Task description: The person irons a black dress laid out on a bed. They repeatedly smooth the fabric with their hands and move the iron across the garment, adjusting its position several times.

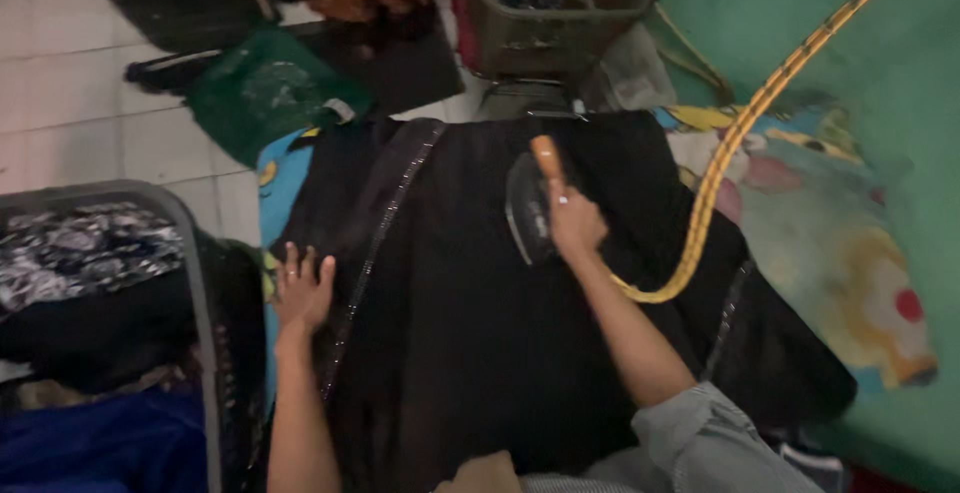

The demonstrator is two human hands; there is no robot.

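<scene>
A black garment [470, 303] with a beaded trim line lies spread over a colourful cartoon-print cloth [820, 223]. My right hand [574, 221] grips the orange handle of a dark clothes iron [528, 205] that rests on the garment's upper middle. A yellow patterned cord [745, 123] runs from the iron up to the top right. My left hand [302, 288] lies flat, fingers spread, on the garment's left edge beside the trim.
A grey laundry basket [195, 283] with folded dark and blue clothes stands at the left. A green bag [265, 88] and a crate [555, 3] sit at the back on white floor tiles. A green mat [880, 43] lies to the right.
</scene>
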